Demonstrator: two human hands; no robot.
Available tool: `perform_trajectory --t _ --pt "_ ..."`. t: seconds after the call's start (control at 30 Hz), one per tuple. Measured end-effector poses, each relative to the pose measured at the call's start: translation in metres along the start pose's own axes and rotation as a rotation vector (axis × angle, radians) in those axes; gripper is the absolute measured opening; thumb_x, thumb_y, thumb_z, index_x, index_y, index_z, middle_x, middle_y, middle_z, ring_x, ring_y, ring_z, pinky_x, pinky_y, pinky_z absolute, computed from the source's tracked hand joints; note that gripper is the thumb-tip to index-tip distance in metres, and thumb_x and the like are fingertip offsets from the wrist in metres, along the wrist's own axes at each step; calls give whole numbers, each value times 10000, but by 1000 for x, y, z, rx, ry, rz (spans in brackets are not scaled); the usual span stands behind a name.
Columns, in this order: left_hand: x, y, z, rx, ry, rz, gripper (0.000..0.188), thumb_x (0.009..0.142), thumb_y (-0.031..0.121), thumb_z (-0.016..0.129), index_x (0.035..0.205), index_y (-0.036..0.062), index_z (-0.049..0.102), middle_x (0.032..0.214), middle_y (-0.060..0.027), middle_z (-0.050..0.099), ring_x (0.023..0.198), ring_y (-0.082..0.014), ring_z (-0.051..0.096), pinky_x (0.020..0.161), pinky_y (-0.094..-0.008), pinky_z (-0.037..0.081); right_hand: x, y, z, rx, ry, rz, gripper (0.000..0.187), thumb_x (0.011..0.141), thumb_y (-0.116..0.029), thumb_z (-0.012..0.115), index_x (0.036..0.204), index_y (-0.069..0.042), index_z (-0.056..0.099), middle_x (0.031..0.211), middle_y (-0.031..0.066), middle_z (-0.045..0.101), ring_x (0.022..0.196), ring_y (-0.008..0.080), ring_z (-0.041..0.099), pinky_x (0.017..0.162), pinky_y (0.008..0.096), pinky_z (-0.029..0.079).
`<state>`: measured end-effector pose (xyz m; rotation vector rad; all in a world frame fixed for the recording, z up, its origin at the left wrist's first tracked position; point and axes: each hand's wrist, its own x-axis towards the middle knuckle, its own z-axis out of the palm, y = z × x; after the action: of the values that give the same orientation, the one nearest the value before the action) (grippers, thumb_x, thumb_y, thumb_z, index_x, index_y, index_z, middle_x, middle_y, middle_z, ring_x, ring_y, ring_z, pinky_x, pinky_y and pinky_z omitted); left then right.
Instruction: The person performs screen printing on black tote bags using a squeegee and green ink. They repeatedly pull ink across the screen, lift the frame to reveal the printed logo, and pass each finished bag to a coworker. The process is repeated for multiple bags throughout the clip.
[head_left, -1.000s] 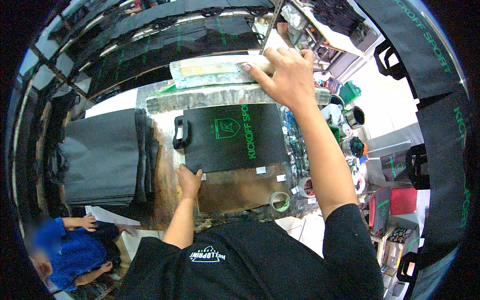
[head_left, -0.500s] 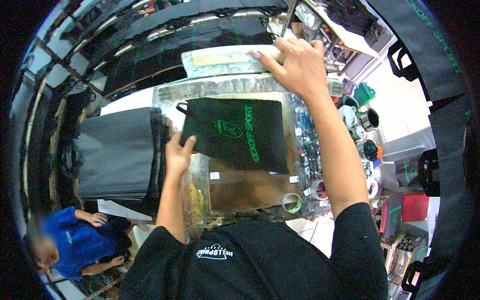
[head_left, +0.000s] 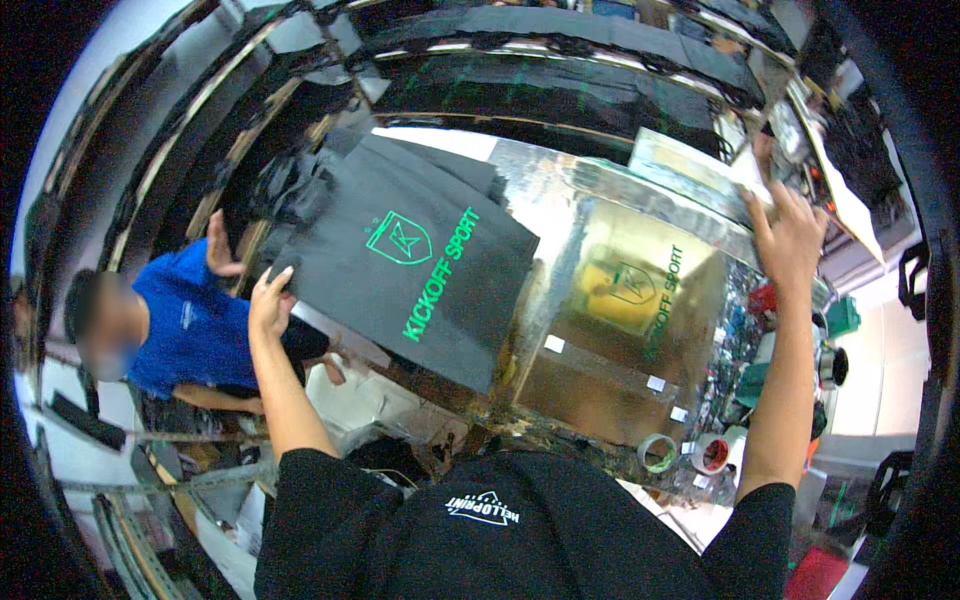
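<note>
My left hand (head_left: 268,305) is closed on the near-left edge of a black fabric bag (head_left: 465,345) with a green printed emblem and lettering. The bag spreads over a stack of black bags (head_left: 300,195) on the left. My right hand (head_left: 790,235) is closed on the right end of a raised, pale, flat frame (head_left: 685,165) at the far side of the work table. Below that frame lies a brown printing board (head_left: 600,385), bearing a yellowish patch and a faint matching emblem. Small white tabs sit on the board.
A seated person in a blue shirt (head_left: 200,310) is at the left, one hand raised near the bag. Two tape rolls (head_left: 657,454) lie at the table's near right edge. Beyond my right arm are a green container (head_left: 842,317) and a metal can (head_left: 832,367). Dark racks fill the background.
My left hand has carried the bag from the board leftward onto the stack, exposing the board's printed mark. My right hand stays on the raised frame. The whole view has turned left.
</note>
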<state>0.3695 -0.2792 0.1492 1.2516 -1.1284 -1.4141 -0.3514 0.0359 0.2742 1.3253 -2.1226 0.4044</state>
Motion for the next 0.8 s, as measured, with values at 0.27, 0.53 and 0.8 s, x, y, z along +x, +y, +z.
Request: perform_trajectory --t 0.27,0.53,0.8 --pt "56 -113 -71 -120 493 -91 260 971 144 747 1182 59 621 1020 -83 699 769 -219 670 666 -354 567 -13 -4 0 -12 -45 -3 507 998 -522 612 1134 -41 702 1107 160 727 1074 338 662 1027 502 397" --pt "-83 -131 41 464 1178 359 540 1048 332 672 1370 -79 535 1135 -193 628 952 -285 609 857 -420 514 -29 -1 -6 -94 -67 35 482 992 -483 635 1157 -35 702 1154 177 719 1122 339 650 1058 494 385" --pt "-262 -129 240 589 -511 981 217 944 297 755 1000 90 729 863 -68 665 830 -301 677 738 -421 538 -10 -9 -1 -49 -182 62 501 990 -458 646 1263 -42 706 1231 184 727 1136 333 668 1044 487 396"
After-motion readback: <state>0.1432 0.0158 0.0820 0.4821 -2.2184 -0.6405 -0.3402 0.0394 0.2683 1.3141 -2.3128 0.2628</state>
